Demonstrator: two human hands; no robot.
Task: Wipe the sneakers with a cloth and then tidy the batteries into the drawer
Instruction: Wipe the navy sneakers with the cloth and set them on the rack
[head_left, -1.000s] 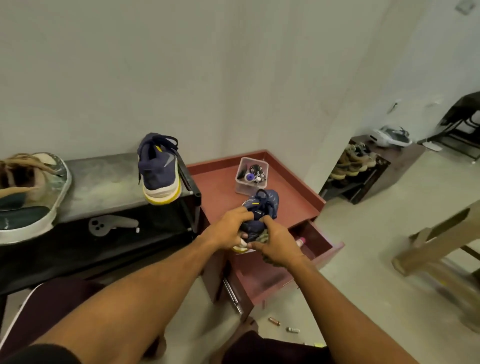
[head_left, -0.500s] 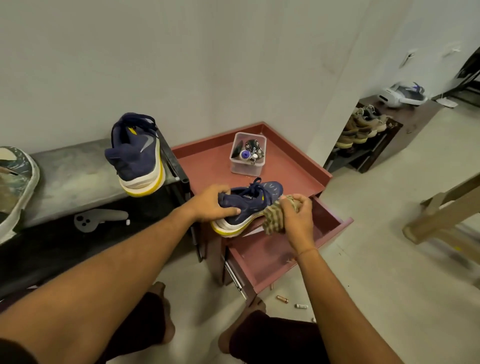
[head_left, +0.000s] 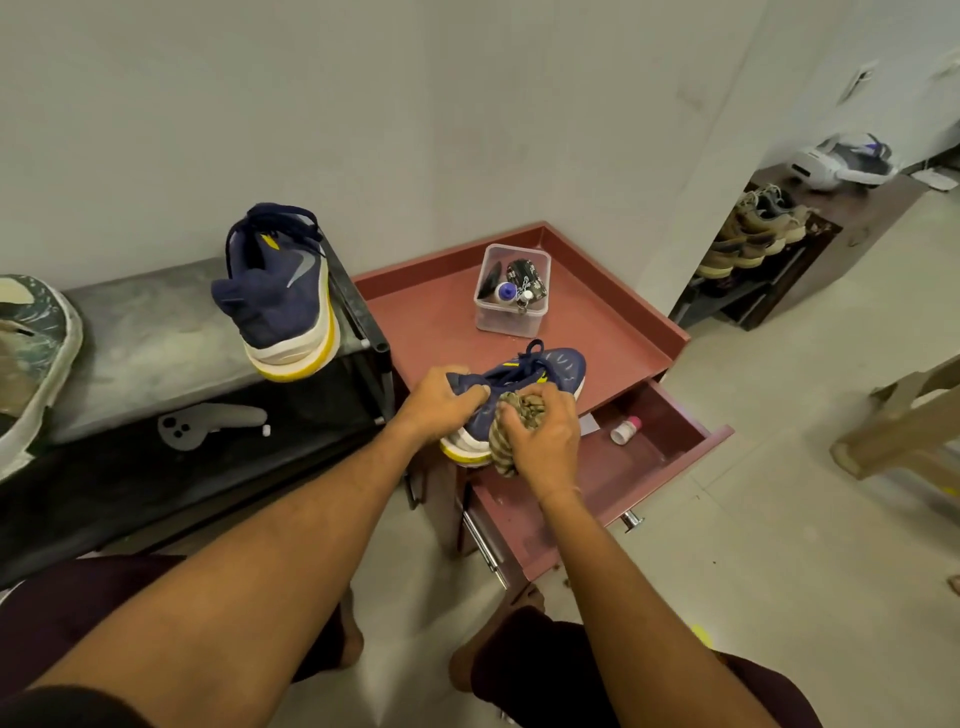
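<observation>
A navy sneaker (head_left: 558, 366) with a white and yellow sole lies on the front edge of the red cabinet top (head_left: 431, 322). My left hand (head_left: 441, 402) grips its heel end. My right hand (head_left: 545, 439) presses a bunched checked cloth (head_left: 511, 431) against the shoe's near side. The matching navy sneaker (head_left: 280, 296) stands on its heel on the grey bench (head_left: 145, 343) to the left. The cabinet's drawer (head_left: 670, 431) is pulled open below, with a small white bottle (head_left: 623, 430) inside. No batteries are visible in this frame.
A clear plastic box (head_left: 511, 317) of small items sits at the back of the cabinet top. A camouflage shoe (head_left: 31, 353) rests at the bench's far left. A shoe rack (head_left: 753, 244) stands at the right, wooden furniture (head_left: 893, 426) farther right.
My right hand with the cloth has shifted from the shoe's toe side toward its middle and heel. The view has tilted down, so the batteries on the floor are out of sight.
</observation>
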